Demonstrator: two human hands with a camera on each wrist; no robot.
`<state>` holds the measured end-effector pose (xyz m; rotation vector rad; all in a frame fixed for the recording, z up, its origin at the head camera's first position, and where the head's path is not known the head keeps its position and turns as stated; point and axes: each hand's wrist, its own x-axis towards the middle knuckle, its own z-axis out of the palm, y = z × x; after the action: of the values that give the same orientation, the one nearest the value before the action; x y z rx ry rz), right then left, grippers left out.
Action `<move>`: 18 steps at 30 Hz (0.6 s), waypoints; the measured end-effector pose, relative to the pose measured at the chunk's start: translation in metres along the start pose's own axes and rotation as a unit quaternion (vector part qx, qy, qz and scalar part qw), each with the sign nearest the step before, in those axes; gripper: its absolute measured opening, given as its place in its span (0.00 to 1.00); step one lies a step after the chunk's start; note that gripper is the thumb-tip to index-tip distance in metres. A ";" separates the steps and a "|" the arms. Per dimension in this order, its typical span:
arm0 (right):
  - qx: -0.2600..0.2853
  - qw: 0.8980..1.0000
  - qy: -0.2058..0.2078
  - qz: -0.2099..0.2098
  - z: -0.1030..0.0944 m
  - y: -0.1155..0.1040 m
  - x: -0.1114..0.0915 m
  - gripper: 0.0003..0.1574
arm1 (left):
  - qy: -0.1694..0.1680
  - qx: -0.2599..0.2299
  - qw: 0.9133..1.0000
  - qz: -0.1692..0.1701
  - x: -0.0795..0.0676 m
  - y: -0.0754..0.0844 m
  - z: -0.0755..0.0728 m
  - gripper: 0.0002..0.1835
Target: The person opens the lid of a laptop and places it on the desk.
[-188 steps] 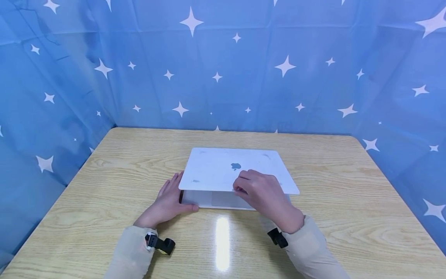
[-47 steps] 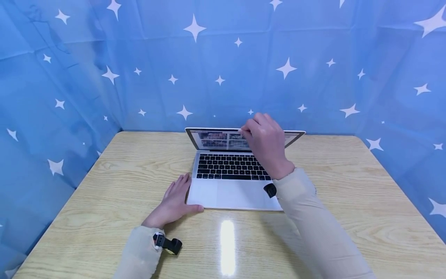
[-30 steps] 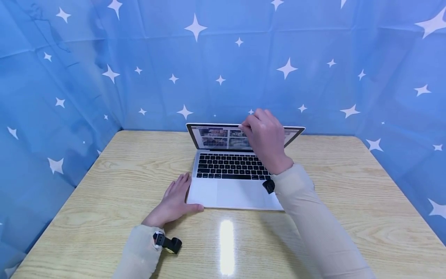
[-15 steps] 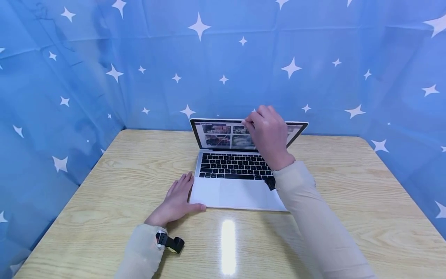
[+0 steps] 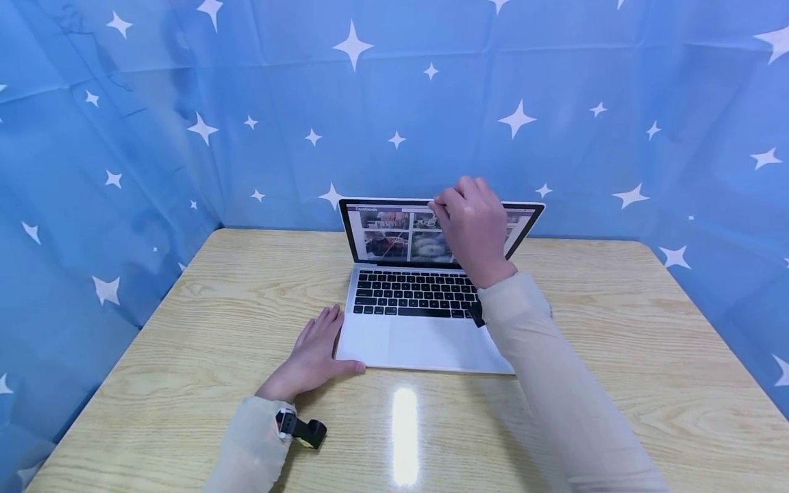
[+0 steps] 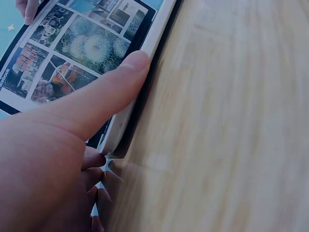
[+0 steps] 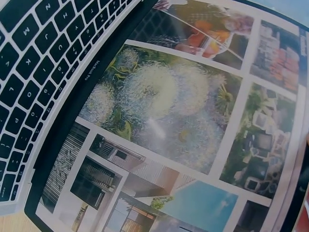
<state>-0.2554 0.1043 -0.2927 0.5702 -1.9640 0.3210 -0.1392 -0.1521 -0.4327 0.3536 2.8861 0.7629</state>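
1. Currently, the laptop (image 5: 419, 291) lies on the table (image 5: 222, 308) straight ahead of the person, its long side running left to right.
2. Its raised lid (image 5: 399, 233) rises beyond the keyboard (image 5: 413, 293), hinged along a line parallel to the front edge; the right hand (image 5: 474, 222) is the nearer one to it.
3. That hand pinches the lid's top rim near the middle, thumb and fingers together on it.
4. Meanwhile the left hand (image 5: 311, 356) rests against the near left corner of the base, thumb on the front edge, fingers lying apart from it along the left side.
5. The body is a thin, smooth, metal-looking slab with flat black keys; the glossy screen shows a photo grid.
6. Pale, streaky wood grain below; creased blue cloth (image 5: 277, 89) with white stars behind.
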 end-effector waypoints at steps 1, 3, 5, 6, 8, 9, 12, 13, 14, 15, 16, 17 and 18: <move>0.000 1.000 0.000 0.001 0.001 0.001 0.000 0.15 | -0.001 0.001 1.000 0.000 0.000 0.000 0.000 0.60; 0.000 1.000 0.001 0.004 0.002 0.002 0.001 0.15 | -0.002 0.003 1.000 -0.001 0.000 0.000 0.000 0.61; 0.000 1.000 0.003 0.005 0.004 0.003 0.001 0.15 | -0.001 0.003 1.000 0.001 0.000 0.000 0.001 0.61; 0.000 1.000 0.004 0.005 0.004 0.003 0.001 0.15 | -0.002 0.005 1.000 -0.001 0.000 0.000 0.001 0.61; 0.000 1.000 0.006 0.006 0.007 0.004 0.002 0.15 | -0.002 0.007 1.000 -0.001 0.000 0.000 0.001 0.61; 0.000 1.000 0.007 0.007 0.007 0.004 0.003 0.15 | -0.001 0.008 1.000 -0.001 0.000 0.000 0.001 0.61; 0.001 1.000 0.007 0.008 0.010 0.005 0.004 0.15 | -0.003 0.010 1.000 -0.004 0.000 0.000 0.000 0.61; 0.001 1.000 0.006 0.009 0.011 0.005 0.004 0.15 | -0.002 0.010 1.000 -0.004 0.000 0.000 0.000 0.61; 0.001 1.000 0.005 0.010 0.012 0.006 0.005 0.15 | -0.001 0.010 1.000 -0.003 0.001 0.000 0.000 0.61; 0.001 1.000 0.004 0.011 0.013 0.006 0.005 0.14 | -0.001 0.009 1.000 -0.003 0.001 0.000 0.000 0.61; 0.001 1.000 0.004 0.012 0.014 0.006 0.005 0.13 | 0.000 0.009 1.000 -0.002 0.001 0.000 0.000 0.61; 0.001 1.000 0.003 0.013 0.015 0.007 0.005 0.13 | 0.000 0.008 1.000 -0.002 0.000 0.000 0.000 0.61; -0.001 1.000 0.003 0.014 0.016 0.007 0.005 0.13 | 0.001 0.006 1.000 0.000 0.000 0.000 0.000 0.61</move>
<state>-0.2736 0.1013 -0.2950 0.5391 -1.9676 0.3376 -0.1398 -0.1522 -0.4324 0.3543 2.8943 0.7479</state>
